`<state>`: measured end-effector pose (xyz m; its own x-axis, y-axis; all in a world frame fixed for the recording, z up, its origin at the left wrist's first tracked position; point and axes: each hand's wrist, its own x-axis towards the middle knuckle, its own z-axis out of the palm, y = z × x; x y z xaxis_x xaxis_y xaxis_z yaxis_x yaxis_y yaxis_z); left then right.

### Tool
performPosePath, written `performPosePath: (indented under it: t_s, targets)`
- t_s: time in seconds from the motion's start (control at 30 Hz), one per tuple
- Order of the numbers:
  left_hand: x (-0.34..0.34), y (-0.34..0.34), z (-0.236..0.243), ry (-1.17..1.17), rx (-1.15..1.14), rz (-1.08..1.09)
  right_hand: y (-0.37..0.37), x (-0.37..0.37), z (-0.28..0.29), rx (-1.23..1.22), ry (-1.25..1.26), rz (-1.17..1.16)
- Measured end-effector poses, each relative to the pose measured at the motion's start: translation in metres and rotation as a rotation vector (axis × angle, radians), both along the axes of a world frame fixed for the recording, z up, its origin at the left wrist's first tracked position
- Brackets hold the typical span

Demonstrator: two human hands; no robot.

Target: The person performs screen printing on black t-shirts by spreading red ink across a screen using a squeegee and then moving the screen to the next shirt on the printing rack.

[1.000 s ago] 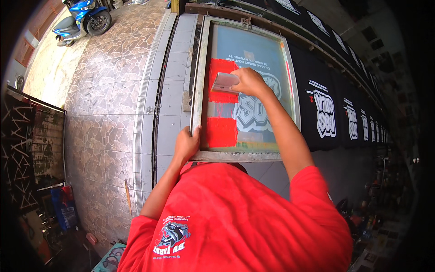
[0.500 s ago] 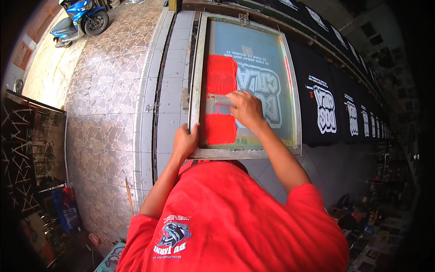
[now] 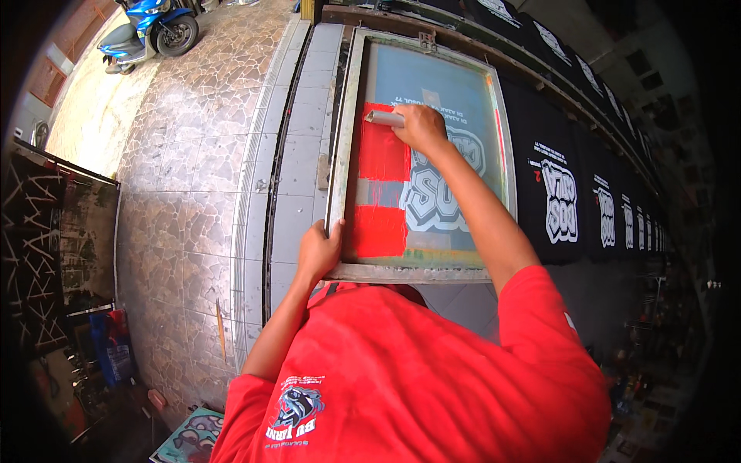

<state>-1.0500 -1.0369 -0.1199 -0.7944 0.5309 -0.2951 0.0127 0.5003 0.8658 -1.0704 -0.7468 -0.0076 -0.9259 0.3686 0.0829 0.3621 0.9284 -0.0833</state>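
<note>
A framed printing screen [image 3: 505,154] lies in front of me, with red ink [image 3: 380,231] spread in two blocks along the left of its mesh. My right hand [image 3: 421,130] is closed around a squeegee [image 3: 386,118], whose edge rests near the top of the farther red block. At the frame's near left corner, my left hand [image 3: 319,251] grips the wooden rim, thumb on top. White block lettering shows through the mesh under my right forearm. The squeegee's far end is hidden by my fingers.
Black shirts with white prints [image 3: 561,202] run in a row to the right, and another row lies beyond a wooden rail [image 3: 463,35]. Grey tiles and a stone-patterned floor [image 3: 193,177] are at left. A blue motorbike [image 3: 147,35] stands far left.
My right hand has moved the squeegee away from me, from the gap between the red blocks to the far block's upper part. My left hand stays on the frame.
</note>
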Motion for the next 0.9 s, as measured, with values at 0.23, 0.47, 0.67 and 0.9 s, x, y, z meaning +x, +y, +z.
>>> performPosePath:
  t_s: [0.23,0.47,0.67,0.9]
  targets:
    - [0.0,0.004,-0.023,0.119,0.027,0.005,0.003,0.004,0.062,-0.062,-0.016,0.032]
    - [-0.002,-0.001,-0.022,0.142,0.05,0.016,-0.114,0.118,0.031,-0.126,0.104,0.078]
    - [0.0,0.001,-0.007,0.056,0.028,-0.026,-0.193,0.198,-0.044,0.026,0.269,0.134]
    - [0.0,0.005,-0.011,0.016,0.134,-0.038,-0.179,0.232,-0.029,-0.165,0.408,0.045]
